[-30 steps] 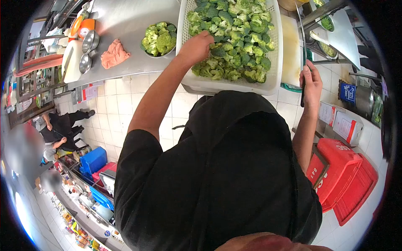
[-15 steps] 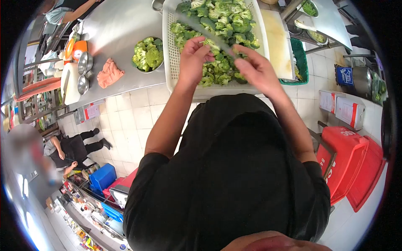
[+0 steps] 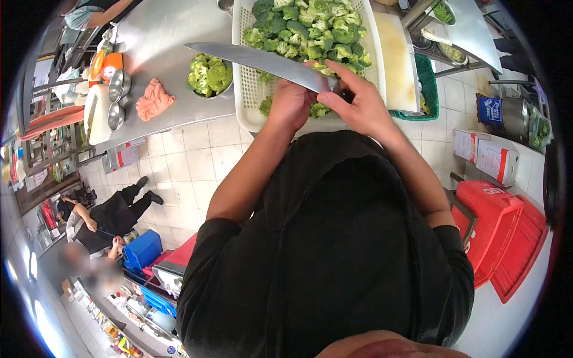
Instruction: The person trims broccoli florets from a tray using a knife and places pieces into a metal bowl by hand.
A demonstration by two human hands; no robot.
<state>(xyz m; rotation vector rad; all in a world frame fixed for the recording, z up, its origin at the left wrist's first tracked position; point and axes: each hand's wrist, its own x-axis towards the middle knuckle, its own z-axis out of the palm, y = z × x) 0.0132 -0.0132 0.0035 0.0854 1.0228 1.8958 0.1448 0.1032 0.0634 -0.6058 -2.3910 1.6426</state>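
Note:
My right hand (image 3: 358, 101) is closed round the handle of a large kitchen knife (image 3: 250, 61). Its broad blade points left, across the basket's rim and over the counter. My left hand (image 3: 290, 106) is curled close under the blade, near the knife's handle end. The blade covers most of its fingers, so what they hold is hidden. Below both hands is a white perforated basket (image 3: 239, 104). Cut broccoli florets (image 3: 310, 33) are heaped in its far part, with a few in the near part. Left of it stands a metal bowl of broccoli (image 3: 210, 76), near the knife's tip.
On the steel counter (image 3: 173, 36) lie a pink cloth (image 3: 155, 100), metal bowls (image 3: 119, 86) and an orange scale (image 3: 110, 65). A cutting board (image 3: 397, 59) is right of the basket, above a green crate (image 3: 427, 89). Another person (image 3: 107, 218) stands at lower left.
My hands have come together, and the blade now lies over my left hand, pointing further left. The near part of the basket shows fewer florets. The person at lower left has shifted.

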